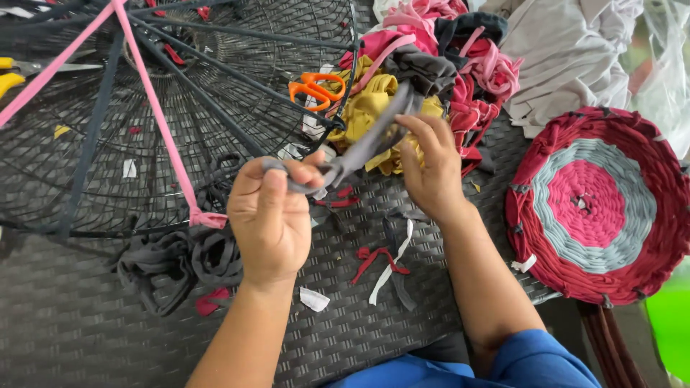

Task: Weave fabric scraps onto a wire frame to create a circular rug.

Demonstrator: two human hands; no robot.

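From the head view I see my left hand [269, 215] at centre frame, fingers pinched shut on one end of a grey fabric strip [359, 147]. My right hand [430, 169], just right of centre, grips the same strip farther along, fingers curled around it. The strip runs up from both hands toward the pile of fabric strips [431, 65] at top centre, which is pink, yellow, red and dark. Orange-handled scissors [316, 90] lie on the round wire frame [86, 165] filling the upper left, where a pink strip [162, 122] is tied across. A round woven mat [596, 205] in red, grey and pink sits at right on the dark woven worktop [72, 330].
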